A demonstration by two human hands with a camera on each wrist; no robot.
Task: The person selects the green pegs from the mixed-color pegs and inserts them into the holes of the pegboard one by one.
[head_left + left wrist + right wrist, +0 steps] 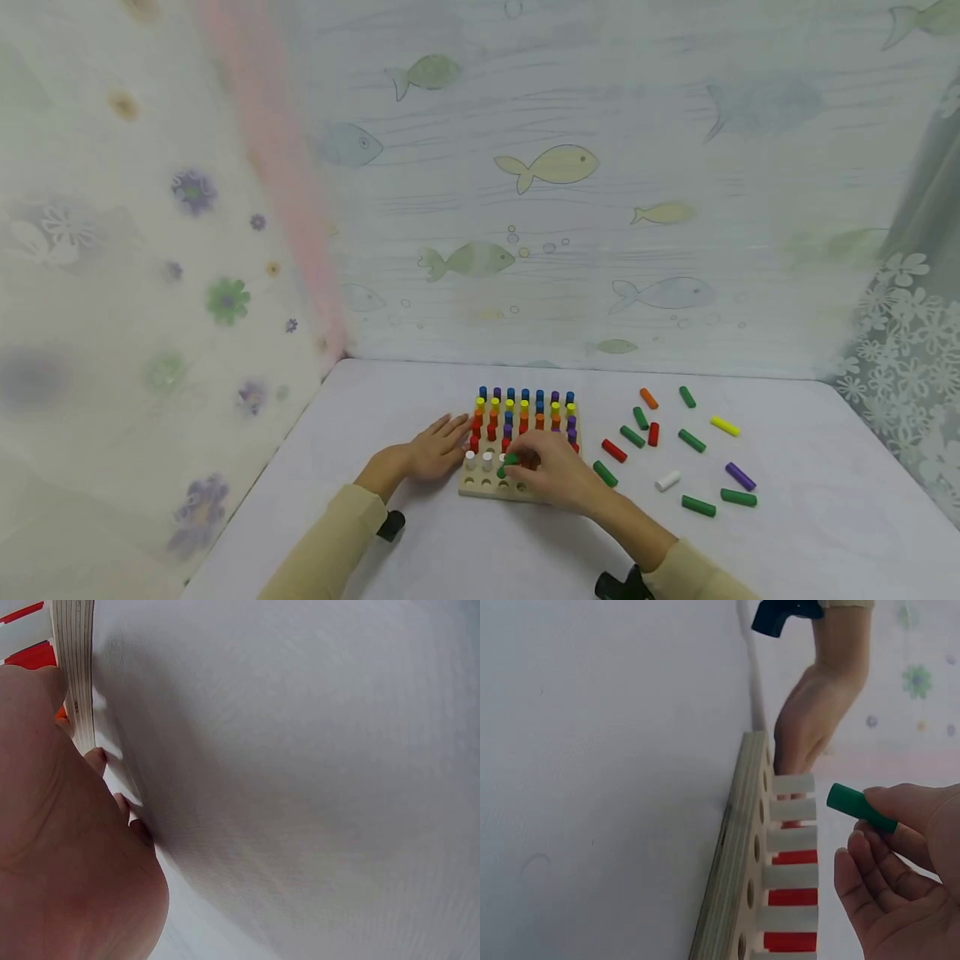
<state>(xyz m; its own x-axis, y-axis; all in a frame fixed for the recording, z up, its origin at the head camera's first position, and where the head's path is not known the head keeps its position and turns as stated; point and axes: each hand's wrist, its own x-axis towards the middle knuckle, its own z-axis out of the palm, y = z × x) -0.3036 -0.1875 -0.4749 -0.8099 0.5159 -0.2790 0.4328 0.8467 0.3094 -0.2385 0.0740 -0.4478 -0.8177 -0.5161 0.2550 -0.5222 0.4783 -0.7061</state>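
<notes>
A wooden peg board [491, 492] stands on the table with rows of coloured pegs upright in its holes. Blue and purple pegs fill the back, then mostly yellow, orange and red, with white pegs [470, 460] nearer me. The front row shows bare holes at its left. My right hand [558, 471] pinches a green peg [845, 799] between thumb and finger, tilted above the board's front and apart from the holes. My left hand [437, 450] rests at the board's left edge, fingers extended. Part of the board's right front is hidden behind my right hand.
Loose pegs lie scattered right of the board: several green ones [698, 506], red pegs [614, 451], an orange [648, 398], a yellow [725, 427], a purple [740, 476] and a white peg [667, 481]. Patterned curtains [570, 275] hang behind the table.
</notes>
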